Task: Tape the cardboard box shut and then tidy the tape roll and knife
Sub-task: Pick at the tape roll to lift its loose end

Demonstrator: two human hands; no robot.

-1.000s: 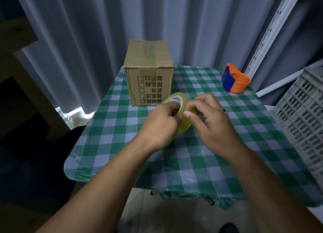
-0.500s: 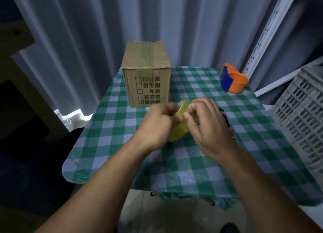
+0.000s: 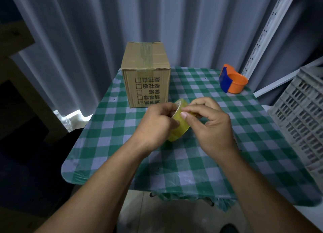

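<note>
A brown cardboard box [image 3: 146, 75] stands at the back of the checked table [image 3: 192, 163], with a strip of clear tape over its top seam and down its front. I hold a yellowish roll of clear tape [image 3: 180, 126] above the table's middle, just in front of the box. My left hand [image 3: 155, 126] grips the roll from the left. My right hand [image 3: 208, 122] pinches the roll's outer surface with thumb and forefinger. No knife shows clearly; a dark object lies mostly hidden behind my right wrist.
An orange and blue tape dispenser [image 3: 231, 80] sits at the table's back right corner. A grey slatted plastic crate [image 3: 304, 117] stands off the right edge. Grey curtains hang behind the table, and a white perforated rail [image 3: 267, 28] leans at the right.
Both hands have turned the roll slightly and shifted a little right and down. The right thumb and forefinger now pinch the roll's outer face. The box stays put.
</note>
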